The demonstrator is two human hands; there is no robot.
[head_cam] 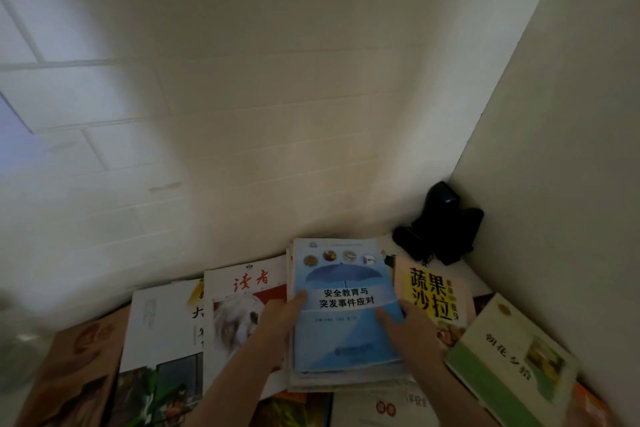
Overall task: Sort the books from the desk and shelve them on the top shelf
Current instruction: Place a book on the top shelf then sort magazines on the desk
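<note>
Two hands meet on one stack: we see the left hand (280, 322) at 7 o'clock of the blue book (341, 308), its thumb lying over the book's left edge and the fingers curled down behind the stack's side, so it grips the pile; the right hand (412, 329) at 4 o'clock has its thumb pressed on the cover and its fingers wrapped round the right edge, grasping the same pile. The blue book, with an umbrella on its cover, lies topmost on a stack of thin books (346, 380) on the desk (464, 269), near the middle of the lower view. At 9 o'clock of it lies a red-and-white magazine (247, 291), partly under the left forearm, and farther at 9 o'clock a white book (161, 329), then a brown book (86, 357). At 3 o'clock, touching the stack, sits a yellow book (434, 291) with bold black characters, and at 4 o'clock a green-and-white book (512, 350) tilts across the desk's right side. At 1 o'clock, in the corner where the tiled wall (242, 114) meets the side panel (571, 149), stands a black device (443, 225) we cannot identify.
</note>
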